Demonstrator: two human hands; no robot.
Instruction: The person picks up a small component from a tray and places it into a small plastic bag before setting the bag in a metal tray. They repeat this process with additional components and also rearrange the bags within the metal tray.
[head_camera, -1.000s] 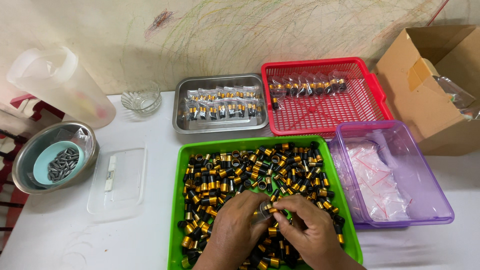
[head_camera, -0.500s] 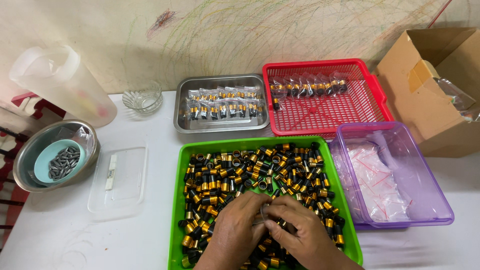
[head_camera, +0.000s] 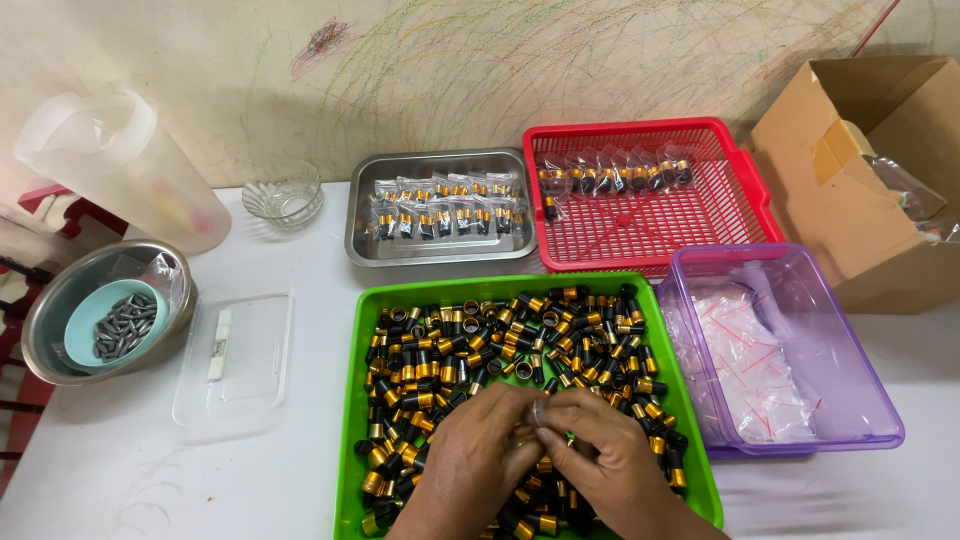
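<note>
Drawn closer together than 1 second ago, fingertips now meeting over near half of green tray (head_camera: 352, 400). Left hand (head_camera: 478, 462) palm-down, fingers curled, pinching edge of small clear bag (head_camera: 537, 412). Right hand (head_camera: 607, 460) palm-down, fingers bent inward onto same bag; contents hidden, cannot tell. Bag held roughly upright between both hands, long axis near vertical. Black-and-gold caps (head_camera: 470, 345) heaped loose in tray, pointing all ways. Purple bin (head_camera: 850, 400) just right.

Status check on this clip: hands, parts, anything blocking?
Left hand and right hand together over green tray, pinching something small, hidden. Black-and-gold caps loose in tray. Nothing blocking.
</note>
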